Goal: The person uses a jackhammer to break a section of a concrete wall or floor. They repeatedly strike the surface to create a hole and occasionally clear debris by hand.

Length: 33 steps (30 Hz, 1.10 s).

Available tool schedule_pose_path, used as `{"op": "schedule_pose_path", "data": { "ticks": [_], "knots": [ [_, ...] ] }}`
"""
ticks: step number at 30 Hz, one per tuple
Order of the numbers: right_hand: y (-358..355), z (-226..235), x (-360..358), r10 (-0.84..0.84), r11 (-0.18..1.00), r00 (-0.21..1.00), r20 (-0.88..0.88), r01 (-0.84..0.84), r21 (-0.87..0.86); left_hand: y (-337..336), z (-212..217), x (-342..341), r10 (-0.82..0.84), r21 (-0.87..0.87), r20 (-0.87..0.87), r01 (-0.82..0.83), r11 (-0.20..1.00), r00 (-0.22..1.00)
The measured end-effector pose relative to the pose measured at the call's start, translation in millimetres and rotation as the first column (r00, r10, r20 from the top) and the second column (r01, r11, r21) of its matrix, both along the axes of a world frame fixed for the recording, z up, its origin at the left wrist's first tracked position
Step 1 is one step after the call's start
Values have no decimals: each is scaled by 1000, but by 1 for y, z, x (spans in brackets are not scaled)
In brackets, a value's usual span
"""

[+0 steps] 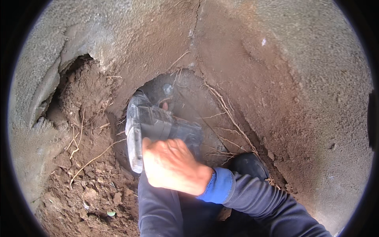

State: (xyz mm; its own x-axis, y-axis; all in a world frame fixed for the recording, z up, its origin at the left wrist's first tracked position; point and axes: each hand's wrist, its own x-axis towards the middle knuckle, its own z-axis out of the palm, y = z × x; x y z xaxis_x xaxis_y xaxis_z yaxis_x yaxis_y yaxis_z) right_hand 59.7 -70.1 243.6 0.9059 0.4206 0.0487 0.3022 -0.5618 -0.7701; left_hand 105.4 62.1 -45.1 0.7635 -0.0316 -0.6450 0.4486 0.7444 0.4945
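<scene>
Step in hand: I judge this to be breaking or cutting into the bottom of the earth pit with a handheld power tool (pixel 158 130); the tool is down in the hollow and aimed at the grey patch at its base.
Right hand (pixel 170 166): I see it wrapped over the rear of the tool, fingers curled tight around the body, knuckles up; a firm, closed hold on the tool.
Left hand: I cannot see the hand itself. 1 fingertip-like spot shows past the tool's far side, but I cannot tell whose it is or how it grips.
Tool position: dusty grey casing, tilted forward and down, its front end lost in the shadow of the hole (pixel 173 94); I cannot make out the bit or blade.
Surroundings: crumbly brown soil (pixel 90 173) with thin roots (pixel 225 106) to the left and across the pit wall; a rough grey concrete wall (pixel 316 79) curves along the right and top.
Body: dark trousers (pixel 158 209) and a dark shoe (pixel 248 164) stand just beside the hole, sleeve with a blue cuff (pixel 219 185) at the wrist.
Next move calls for: in my view, steady downward pressure, keeping the tool clear of the shoe and the roots, and a braced second hold before pushing deeper.
</scene>
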Motion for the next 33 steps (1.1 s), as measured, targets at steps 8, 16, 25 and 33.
{"op": "schedule_pose_path", "data": {
  "ticks": [8, 16, 25, 33],
  "knots": [
    [-90, -43, -4, -196, 899, 934, -299, 292, 325, -13, -49, 8, 187, -53, -36, -189, 981, 982],
    [-62, -39, -12, -187, 511, 552, -813, 761, 399, 74, 14, 24, -542, 887, -459, 337, -314, 703],
    [-95, -41, -9, -389, 730, 590, -708, 666, 154, 37, -54, 9, -404, 788, 130, 153, 596, 905],
    [-115, 34, -124, -286, 875, 931, -226, 350, 334, -42, 38, -87, -462, 858, -422, 509, 75, 780]
  ]
}}
